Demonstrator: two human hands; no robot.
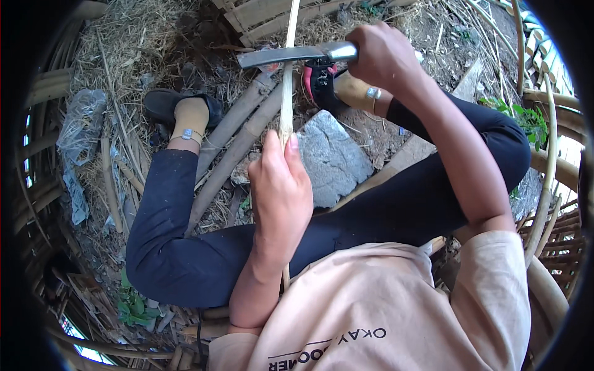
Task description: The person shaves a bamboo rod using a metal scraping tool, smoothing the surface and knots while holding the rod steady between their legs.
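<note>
My left hand [280, 195] is closed around a long, pale bamboo strip [286, 102], which runs from the top edge of the view down past my wrist toward my lap. In my right hand [385, 59] is the handle end of a knife [272, 57] with a broad, grey metal blade. The blade lies across the strip, well beyond my left fingers, its tip pointing left. Whether the edge cuts into the strip I cannot tell. The knife's handle is hidden inside my fist.
A flat grey stone [331, 162] lies between my legs, beside bamboo poles [230, 123] on the ground. Dry straw [120, 46] and a crumpled clear plastic bag [86, 123] are at the left. A woven bamboo panel [266, 18] stands at the top; cut bamboo pieces [544, 52] are stacked far right.
</note>
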